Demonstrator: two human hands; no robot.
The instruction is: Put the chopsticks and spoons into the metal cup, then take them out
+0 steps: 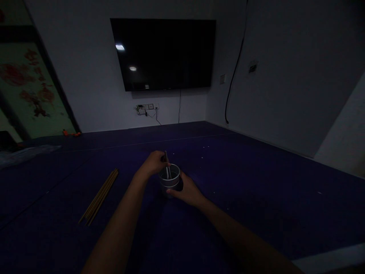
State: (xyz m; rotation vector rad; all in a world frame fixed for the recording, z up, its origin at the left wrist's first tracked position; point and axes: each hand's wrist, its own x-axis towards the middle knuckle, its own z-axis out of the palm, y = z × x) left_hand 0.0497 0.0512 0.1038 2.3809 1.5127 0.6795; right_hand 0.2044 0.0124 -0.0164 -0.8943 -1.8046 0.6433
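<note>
A grey metal cup [170, 183] stands upright on the dark blue surface in front of me. My right hand [189, 190] wraps around its right side, the thumb lying across the front. Over the rim, my left hand [155, 163] pinches slender, pale utensils [168, 171] whose lower ends are inside the cup. The dim light does not show what kind they are. To the left of my left forearm lies a bundle of wooden chopsticks [99, 198], apart from both hands.
A large television [168, 55] hangs on the far wall above sockets [148, 107] with wires. A black cable [235, 72] runs down the right wall. Crumpled clear plastic [28, 153] and an orange object [71, 133] lie at the left. Small white specks dot the surface.
</note>
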